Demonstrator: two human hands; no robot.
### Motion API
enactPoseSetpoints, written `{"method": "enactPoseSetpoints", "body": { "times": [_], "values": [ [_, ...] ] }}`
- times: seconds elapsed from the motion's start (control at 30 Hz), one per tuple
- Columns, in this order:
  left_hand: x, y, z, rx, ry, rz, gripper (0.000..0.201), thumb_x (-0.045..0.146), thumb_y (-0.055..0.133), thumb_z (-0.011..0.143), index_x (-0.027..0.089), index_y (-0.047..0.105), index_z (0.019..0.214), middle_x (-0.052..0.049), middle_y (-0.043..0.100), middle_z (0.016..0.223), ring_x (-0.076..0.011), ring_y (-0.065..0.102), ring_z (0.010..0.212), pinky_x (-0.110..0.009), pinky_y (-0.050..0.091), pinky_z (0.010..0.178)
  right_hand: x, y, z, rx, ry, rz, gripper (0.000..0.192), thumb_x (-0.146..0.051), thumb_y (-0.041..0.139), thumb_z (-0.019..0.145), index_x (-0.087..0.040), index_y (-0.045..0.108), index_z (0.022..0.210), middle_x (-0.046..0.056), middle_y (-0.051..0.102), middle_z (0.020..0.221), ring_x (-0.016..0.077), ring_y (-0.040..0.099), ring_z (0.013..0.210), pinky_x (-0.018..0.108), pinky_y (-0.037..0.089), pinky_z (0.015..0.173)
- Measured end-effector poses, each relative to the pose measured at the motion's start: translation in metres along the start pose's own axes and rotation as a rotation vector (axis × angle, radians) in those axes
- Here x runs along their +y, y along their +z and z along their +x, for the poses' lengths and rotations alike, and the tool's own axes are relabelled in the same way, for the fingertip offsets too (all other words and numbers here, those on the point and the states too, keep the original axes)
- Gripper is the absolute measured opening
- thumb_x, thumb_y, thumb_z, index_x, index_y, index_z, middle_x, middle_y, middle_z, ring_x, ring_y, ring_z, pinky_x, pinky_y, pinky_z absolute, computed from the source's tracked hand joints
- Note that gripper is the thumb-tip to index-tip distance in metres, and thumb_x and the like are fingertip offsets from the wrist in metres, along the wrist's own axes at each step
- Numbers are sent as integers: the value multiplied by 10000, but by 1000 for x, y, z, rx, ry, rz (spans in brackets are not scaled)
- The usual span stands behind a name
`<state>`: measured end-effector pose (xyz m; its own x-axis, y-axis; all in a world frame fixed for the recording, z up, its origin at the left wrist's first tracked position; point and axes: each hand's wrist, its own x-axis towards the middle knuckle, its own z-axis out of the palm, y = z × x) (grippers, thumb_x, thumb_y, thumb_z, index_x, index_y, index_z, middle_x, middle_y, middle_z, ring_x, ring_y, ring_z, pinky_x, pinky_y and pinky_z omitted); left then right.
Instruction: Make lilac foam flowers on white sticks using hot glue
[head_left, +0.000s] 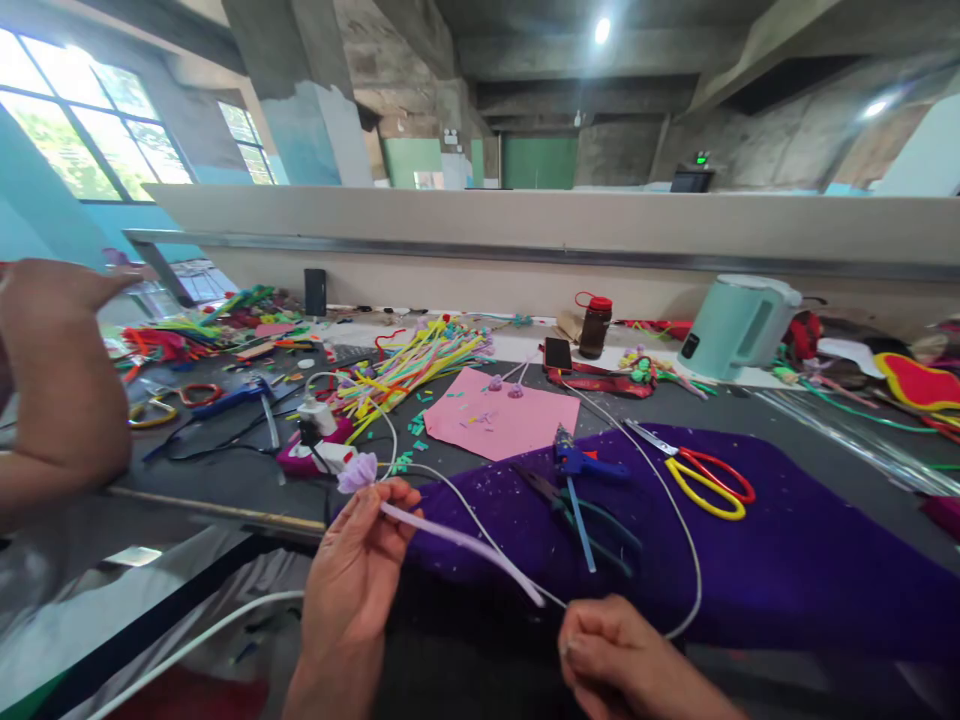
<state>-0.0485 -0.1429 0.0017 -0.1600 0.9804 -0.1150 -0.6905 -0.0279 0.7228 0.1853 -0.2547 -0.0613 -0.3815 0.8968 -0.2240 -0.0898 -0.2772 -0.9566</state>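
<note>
You have one lilac flower (357, 473) on one slim, fuzzy stem (465, 545), up in front of you over the near edge of the table. Your left hand (356, 570) pinches it just below the ruffled head, the stem slanting down to your right. Your right hand (622, 650) is curled, fingers folded in, near the stem's free end; you cannot tell whether it holds anything, and both your forearms are cut off below.

Before you, one dark purple cloth (787, 540) carries three tools: one blue glue gun (574, 460) with a translucent stick, one pair of pliers (559, 503), partly hidden under that stick, and one pair of scissors (670, 452) with a red and a yellow handle loop. A smooth white cable (690, 540) curves across; your right hand hides part of it.

Beyond lies one flat pink sheet (536, 435) with two small lilac flowers (515, 391) on it. Left of it spreads a heap of fuzzy stems (427, 365), too tangled to count. Farther back stand one mint kettle (731, 325) and one dark bottle (595, 330) with a red cap. At far left, another person's arm (64, 390) is cut off by the edge.
</note>
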Motion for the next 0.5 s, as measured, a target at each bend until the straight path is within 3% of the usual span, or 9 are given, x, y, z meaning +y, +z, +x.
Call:
{"method": "enactPoseSetpoints", "body": {
  "times": [0.13, 0.2, 0.4, 0.5],
  "values": [
    [-3, 0, -3, 14, -51, 39, 222, 249, 776, 535, 142, 641, 675, -11, 661, 730, -141, 618, 609, -241, 537, 531, -6, -31, -32, 67, -22, -144, 298, -410, 498, 823, -152, 576, 695, -40, 476, 437, 51, 347, 352, 161, 209, 359],
    [-6, 0, -5, -24, -85, 63, 217, 245, 766, 547, 135, 637, 682, -12, 647, 702, -104, 571, 523, -198, 493, 457, -11, -47, -40, 156, -67, -249, 284, -407, 493, 820, -161, 567, 698, -52, 469, 408, 52, 325, 316, 166, 212, 348],
    [-17, -5, -6, -187, -181, 31, 187, 212, 756, 562, 130, 605, 636, 11, 584, 621, -41, 444, 422, -134, 348, 357, -42, -98, -36, 532, -88, -658, 261, -391, 513, 792, -173, 528, 650, -50, 494, 448, 78, 412, 350, 180, 319, 375],
    [-20, -7, -7, -191, -190, 39, 183, 233, 744, 593, 133, 603, 654, 12, 588, 622, -42, 456, 427, -140, 354, 375, -52, -148, -34, 836, -205, -1041, 325, -424, 399, 846, -182, 585, 733, 32, 607, 646, 165, 584, 584, 271, 441, 573]
  ]
}}
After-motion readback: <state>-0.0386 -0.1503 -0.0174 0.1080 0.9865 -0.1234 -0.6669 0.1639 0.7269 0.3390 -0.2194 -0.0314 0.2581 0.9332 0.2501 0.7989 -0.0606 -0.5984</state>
